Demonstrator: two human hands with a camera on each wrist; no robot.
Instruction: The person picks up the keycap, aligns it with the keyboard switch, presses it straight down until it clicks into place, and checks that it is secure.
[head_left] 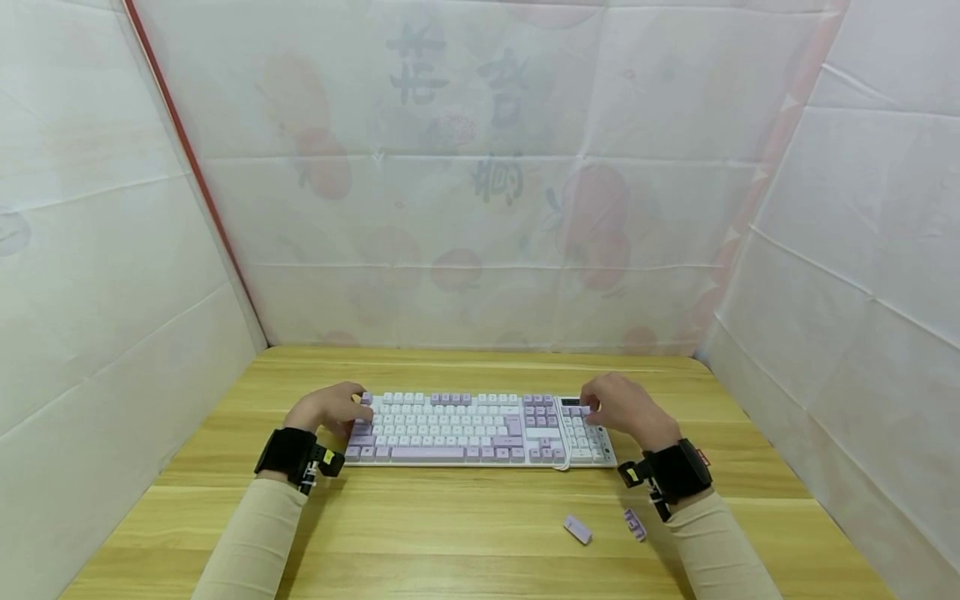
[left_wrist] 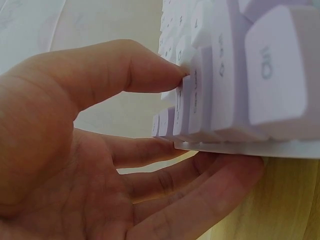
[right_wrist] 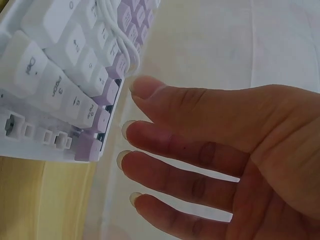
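A white and purple keyboard (head_left: 450,431) lies across the table in the head view. At its left end, my left hand (head_left: 330,409) holds the edge: in the left wrist view the thumb (left_wrist: 155,70) rests on the keys and the other fingers reach under the rim. My right hand (head_left: 621,404) is by the far right corner. Its fingers (right_wrist: 170,142) are spread and relaxed in the right wrist view, apart from the keys, with nothing between them. A white cable (head_left: 562,433) runs over the keyboard near the number pad. Bare switch mounts (right_wrist: 30,131) show along the right-hand key column.
Two loose purple keycaps lie on the wooden table (head_left: 450,533) in front of the right end: one keycap (head_left: 577,529) on its side, another keycap (head_left: 635,525) with its hollow underside showing. Pale printed cloth walls (head_left: 480,208) enclose the table's back and sides.
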